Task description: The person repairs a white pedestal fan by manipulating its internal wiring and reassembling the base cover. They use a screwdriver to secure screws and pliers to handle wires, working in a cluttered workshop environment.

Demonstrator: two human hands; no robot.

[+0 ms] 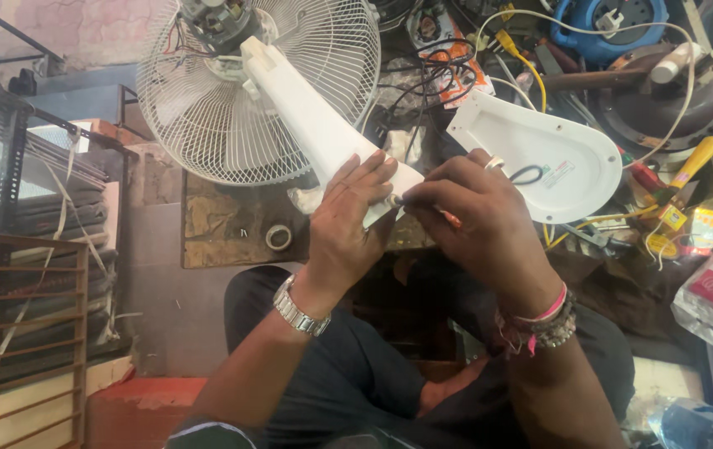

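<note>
Here — two hands (pixel 348 218) (pixel 477 212), one fan stand (pixel 311 116)

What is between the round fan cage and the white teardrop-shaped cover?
In the head view, a tangle of black wires lies between the fan cage and the white cover, over cluttered tools.

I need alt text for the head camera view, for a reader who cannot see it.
Seen from above, the left hand grips the end of a white fan's neck while the right hand holds an orange-handled screwdriver against it. The fan's wire grille lies on a cluttered bench, with a white base cover and tape roll nearby.
</note>
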